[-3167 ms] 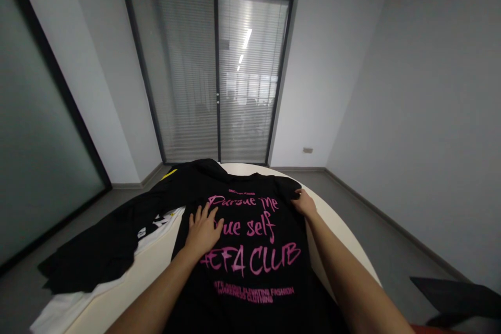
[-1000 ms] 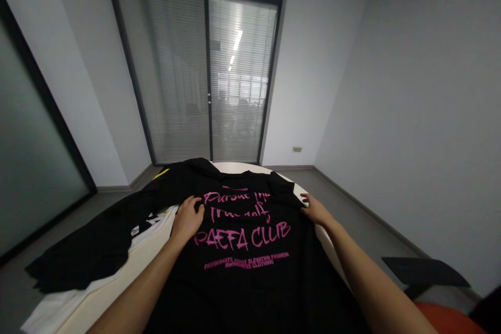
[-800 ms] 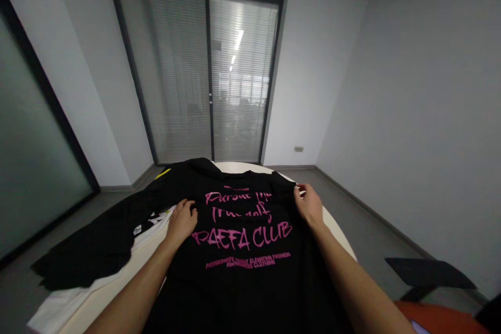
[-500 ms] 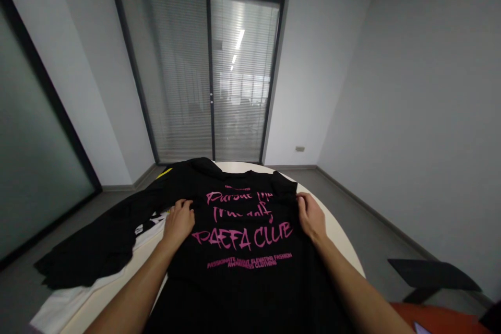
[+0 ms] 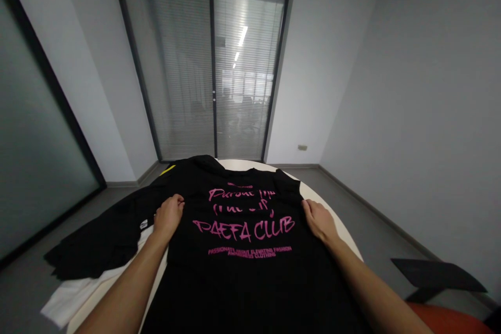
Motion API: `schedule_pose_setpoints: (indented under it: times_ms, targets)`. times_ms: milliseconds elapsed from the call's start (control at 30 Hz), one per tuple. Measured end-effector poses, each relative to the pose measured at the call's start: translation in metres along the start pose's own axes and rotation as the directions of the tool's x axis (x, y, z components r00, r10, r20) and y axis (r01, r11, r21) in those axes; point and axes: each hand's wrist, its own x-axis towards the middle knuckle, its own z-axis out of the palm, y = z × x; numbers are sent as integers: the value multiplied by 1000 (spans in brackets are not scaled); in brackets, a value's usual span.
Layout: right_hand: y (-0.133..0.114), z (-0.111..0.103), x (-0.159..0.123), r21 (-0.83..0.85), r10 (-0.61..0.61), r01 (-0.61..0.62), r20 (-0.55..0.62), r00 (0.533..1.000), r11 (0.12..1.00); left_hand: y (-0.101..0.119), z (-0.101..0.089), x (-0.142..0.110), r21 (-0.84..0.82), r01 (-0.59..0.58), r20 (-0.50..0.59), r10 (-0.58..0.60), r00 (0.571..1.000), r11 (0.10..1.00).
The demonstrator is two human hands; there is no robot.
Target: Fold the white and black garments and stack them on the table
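Observation:
A black T-shirt (image 5: 242,282) with pink lettering lies spread on a round pale table (image 5: 344,237), its neckline toward the far edge. Across the upper lettering the fabric is creased, so some letters look broken. My left hand (image 5: 169,216) pinches the shirt's left side below the sleeve, its fingertips partly hidden. On the opposite side, my right hand (image 5: 320,219) grips the shirt's edge beneath the short right sleeve, thumb and fingers together. Both hands are roughly level with each other.
Other dark clothing (image 5: 102,235) with a yellow stripe lies at the left, over a white garment (image 5: 66,297) hanging past the table edge. A chair with an orange seat (image 5: 446,318) stands at lower right. Beyond are glass doors (image 5: 172,73) with blinds.
My hands have moved slightly farther apart, the left one outward to the left and the right one outward to the right. The lower lettering lies flatter. The view has shifted a little.

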Motion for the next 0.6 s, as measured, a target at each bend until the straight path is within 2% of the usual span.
schedule_pose_setpoints:
  times_ms: [67, 133, 200, 267, 300, 333, 367, 433, 467, 533, 600]
  targets:
    - [-10, -2, 4, -91, -18, 18, 1, 1000, 996, -1, 4, 2, -64, -9, -3, 8, 1000, 998]
    - [-33, -5, 7, -121, -78, 74, -29, 996, 990, -1, 8, 4, -137, -10, -17, 7, 1000, 991]
    - [-70, -11, 7, -53, -216, 214, -26, 976, 975, -2, 13, 8, -212, 1, -26, -7, 1000, 977]
    - [-118, -19, 0, 103, -428, 425, 9, 904, 899, -3, 16, 13, -289, 9, -26, -18, 1000, 957]
    - [-144, -22, -6, 193, -561, 546, 28, 827, 815, -4, 17, 15, -328, 10, -25, -20, 999, 944]
    - [-169, -26, -14, 277, -695, 658, 52, 717, 700, -4, 17, 18, -368, 8, -24, -19, 1000, 930]
    - [-193, -28, -23, 350, -809, 745, 69, 583, 567, -5, 17, 20, -409, 4, -23, -14, 1000, 913]
    - [-233, -31, -45, 449, -943, 836, 45, 331, 315, -5, 16, 22, -490, -10, -12, 5, 1000, 871]
    - [-249, -30, -57, 465, -969, 855, 26, 245, 229, -5, 16, 22, -530, -15, 1, 19, 1000, 848]
    - [-270, -25, -77, 474, -991, 872, 15, 131, 123, -3, 15, 20, -604, -19, 42, 56, 998, 797]
    - [-279, -17, -92, 457, -1000, 889, 28, 12, 23, -2, 14, 16, -660, -14, 96, 102, 990, 751]
